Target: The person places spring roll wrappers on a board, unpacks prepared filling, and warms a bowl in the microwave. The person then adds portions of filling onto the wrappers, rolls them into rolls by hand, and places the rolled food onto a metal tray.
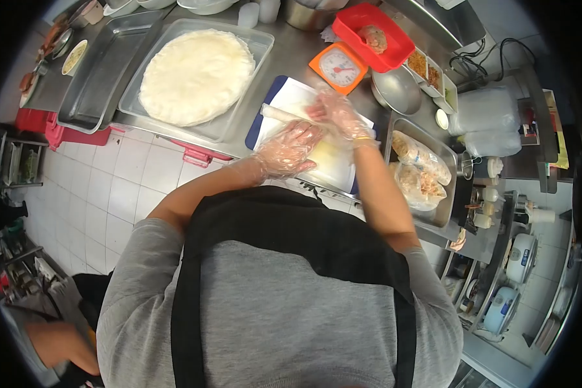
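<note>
Both hands wear clear plastic gloves over a white cutting board (267, 132) with a dark blue edge. My left hand (291, 145) lies on the near side of the board, fingers stretched out against a thin white roll (279, 115). The roll's left end sticks out past the fingers. My right hand (338, 113) is over the board's far right part, slightly blurred, fingers extended towards the left hand and the roll. Its fingertips partly cover the roll's right end. A pale yellowish flat patch (328, 158) shows on the board between the wrists.
Left is a tray (263, 48) with a stack of round white sheets (197, 76), beside an oblong metal pan (87, 97). Behind the board stand an orange scale (340, 68), a red basket (399, 48) with minced filling and a metal bowl (396, 90). Right, a metal tray (438, 216) holds filled bags.
</note>
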Available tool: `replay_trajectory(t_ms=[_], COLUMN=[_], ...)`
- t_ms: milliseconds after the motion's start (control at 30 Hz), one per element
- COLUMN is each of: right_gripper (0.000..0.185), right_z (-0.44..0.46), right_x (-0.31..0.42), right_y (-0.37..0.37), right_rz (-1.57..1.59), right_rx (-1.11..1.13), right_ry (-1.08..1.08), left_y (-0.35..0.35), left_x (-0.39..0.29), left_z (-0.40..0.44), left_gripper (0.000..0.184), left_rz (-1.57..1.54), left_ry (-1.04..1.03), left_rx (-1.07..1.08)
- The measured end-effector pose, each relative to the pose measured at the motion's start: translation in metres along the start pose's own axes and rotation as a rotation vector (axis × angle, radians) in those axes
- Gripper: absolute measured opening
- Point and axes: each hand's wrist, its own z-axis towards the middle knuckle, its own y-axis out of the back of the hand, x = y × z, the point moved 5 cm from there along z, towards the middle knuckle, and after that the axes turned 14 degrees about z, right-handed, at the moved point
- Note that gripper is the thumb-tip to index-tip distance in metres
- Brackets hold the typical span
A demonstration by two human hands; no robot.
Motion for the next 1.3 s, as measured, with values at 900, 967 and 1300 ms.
replay_trajectory(t_ms=[900,967,1300], right_gripper=[0.047,0.049,0.054], right_z=[-0.003,0.01,-0.038], right_x=[0.024,0.013,0.006], right_y=[-0.025,0.023,0.081], right_rz=[-0.012,-0.099,-0.253], right_rx=[-0.014,-0.03,-0.137], right_ry=[-0.115,-0.1,-0.11], left_y=[0.009,0.008,-0.002], left_x=[-0.001,0.001,0.0], left_z=[-0.001,0.0,-0.001], left_gripper=[0.072,0.072,0.074], left_rz=[-0.002,-0.027,0.028], left_ry=[0.015,-0.005,-0.017], left_rx=[-0.019,0.026,-0.04])
